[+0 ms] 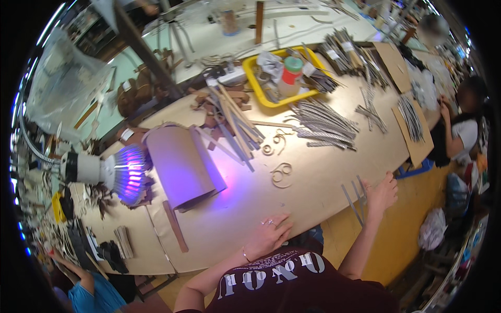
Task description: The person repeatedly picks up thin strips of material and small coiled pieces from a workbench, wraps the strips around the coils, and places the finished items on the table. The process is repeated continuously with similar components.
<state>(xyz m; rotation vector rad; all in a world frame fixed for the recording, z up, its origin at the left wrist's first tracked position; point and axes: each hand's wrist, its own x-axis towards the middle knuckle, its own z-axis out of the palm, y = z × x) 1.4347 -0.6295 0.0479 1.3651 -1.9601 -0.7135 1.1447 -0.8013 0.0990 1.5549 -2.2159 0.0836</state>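
Grey strips [356, 198] lay at the table edge [313, 208], the right hand [382, 193] resting on them with fingers loosely spread, gripping nothing; the left hand [269, 236] lay flat and open on bare tabletop nearby. Farther off, a yellow tray [255, 83] held a green-capped bottle [290, 74], rag and strips

A yellow tray [259, 89] sits far on the tan table [313, 177]; left, a white lamp [112, 173] glows purple beside brown card [180, 164]; grey strips [324, 124] lie right.
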